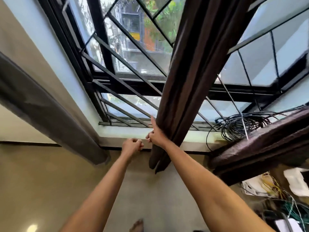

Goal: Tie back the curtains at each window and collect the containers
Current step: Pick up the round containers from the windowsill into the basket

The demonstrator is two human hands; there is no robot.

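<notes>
In the head view, a dark brown curtain [187,81] is seen gathered into a narrow bundle. It runs from the upper right of centre down to the middle of the frame, in front of the barred window [127,67]. It is judged to be bunched this way so that a tie can be passed round it.

The right hand [156,137] is laid against the left edge of the bundle, just above the window sill [120,133]. Its index finger is stretched up along the fabric and the other fingers are curled; whether a tie or a fold is pinched cannot be told. The left hand [133,145] is held just beside it, to the left, with its fingers curled. Nothing is plainly seen inside it, so its grip cannot be told either. The closeness of the two hands suggests that a knot is being worked, though no cord is made out.

A grey curtain [50,111] hangs at the left of the frame. A second brown curtain [259,144] is draped across the right, below a coil of black cable [242,124] on the sill. No container is clearly made out; only blurred clutter [267,185] is seen at the lower right.
</notes>
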